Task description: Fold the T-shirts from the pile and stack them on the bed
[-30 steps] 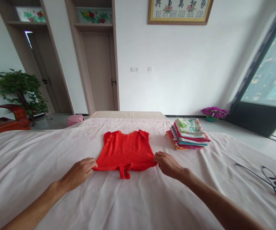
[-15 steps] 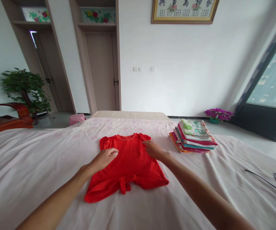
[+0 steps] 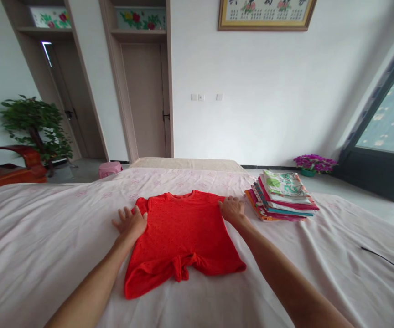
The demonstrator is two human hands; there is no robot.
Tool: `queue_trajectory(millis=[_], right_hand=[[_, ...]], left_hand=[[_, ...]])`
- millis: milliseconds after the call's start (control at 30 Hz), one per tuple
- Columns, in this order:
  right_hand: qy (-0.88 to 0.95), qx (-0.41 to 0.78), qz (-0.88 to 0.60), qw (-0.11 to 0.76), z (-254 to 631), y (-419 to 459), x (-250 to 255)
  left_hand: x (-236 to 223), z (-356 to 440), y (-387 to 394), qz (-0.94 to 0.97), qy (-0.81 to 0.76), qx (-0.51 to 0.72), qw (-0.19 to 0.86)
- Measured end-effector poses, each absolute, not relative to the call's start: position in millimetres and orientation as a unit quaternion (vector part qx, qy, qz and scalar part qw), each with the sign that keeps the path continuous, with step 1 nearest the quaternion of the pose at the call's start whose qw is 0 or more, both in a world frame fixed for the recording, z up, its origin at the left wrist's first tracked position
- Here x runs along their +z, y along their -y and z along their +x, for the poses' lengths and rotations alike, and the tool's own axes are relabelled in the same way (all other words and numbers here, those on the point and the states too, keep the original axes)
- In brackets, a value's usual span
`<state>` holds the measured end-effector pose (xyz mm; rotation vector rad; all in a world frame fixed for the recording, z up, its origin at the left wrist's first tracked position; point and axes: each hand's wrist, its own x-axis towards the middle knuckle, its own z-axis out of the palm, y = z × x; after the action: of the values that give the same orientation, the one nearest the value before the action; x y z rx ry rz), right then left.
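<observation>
A red short-sleeved top (image 3: 186, 228) lies spread on the bed, its neckline away from me and a knotted tie at the middle of its near hem. My left hand (image 3: 132, 222) rests at the left sleeve, fingers spread apart, thumb side against the red cloth. At the end of the right sleeve, my right hand (image 3: 232, 209) presses down with its fingers slightly bent and apart. Both sleeves lie stretched out sideways. The lower left corner of the top reaches nearest to me.
A stack of folded clothes (image 3: 284, 198) stands on the bed just right of my right hand. Eyeglasses (image 3: 388, 262) lie at the right edge. The pale bedsheet (image 3: 63, 228) is wrinkled. Beyond the bed are a pink stool (image 3: 110, 169) and purple flowers (image 3: 315, 162).
My hands have moved apart, the left to the left and the right to the right. The sleeves, bunched before, are now drawn out flatter. My left fingers have spread.
</observation>
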<state>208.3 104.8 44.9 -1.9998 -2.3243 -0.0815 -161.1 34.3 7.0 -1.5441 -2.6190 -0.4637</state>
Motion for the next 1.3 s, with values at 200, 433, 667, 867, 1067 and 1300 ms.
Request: queue_trajectory(millis=[200,433,667,867,1067,1300], right_hand=[[0.784,-0.026,-0.618,0.048,201.0,-91.9,26.1],[0.781,-0.009,-0.602,0.167,224.2,-38.8,47.5],[0.937,0.093,-0.306,0.144,225.2,62.2,73.0],[0.942,0.033,-0.321,0.092,202.5,79.9,59.8],[0.882,0.199,-0.416,0.098,202.8,57.7,72.5],[0.907,0.122,-0.399,0.061,205.2,73.0,80.8]], left_hand=[[3.5,-155.6,-14.8,-0.695,0.708,-0.117,0.049],[26.8,-166.6,43.4,-0.731,0.638,-0.236,0.056],[44.1,-136.5,142.9,-0.885,0.421,-0.196,0.03],[39.7,-109.5,138.1,-0.864,0.48,-0.13,0.083],[58.4,-118.5,123.7,-0.862,0.478,-0.17,-0.011],[66.7,-114.2,139.7,-0.88,0.457,-0.101,-0.084]])
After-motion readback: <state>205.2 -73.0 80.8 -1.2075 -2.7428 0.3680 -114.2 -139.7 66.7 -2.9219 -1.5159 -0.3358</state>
